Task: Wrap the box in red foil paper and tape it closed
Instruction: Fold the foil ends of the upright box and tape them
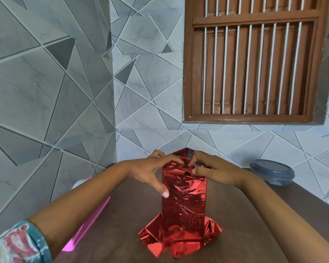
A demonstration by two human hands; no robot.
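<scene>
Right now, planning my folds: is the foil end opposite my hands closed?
No: the red foil splays open there, flaps spread on the table.

A dark brown wooden counter [122, 215] carries everything. In its middle sits the box [184, 202], covered in red foil paper [154, 242] whose loose flaps spread flat at the near end. A grey lidded container [272, 172] stands at the far right. A long shiny pink roll [87, 226] lies along the left edge, with a white object [80, 183] at its far end
</scene>
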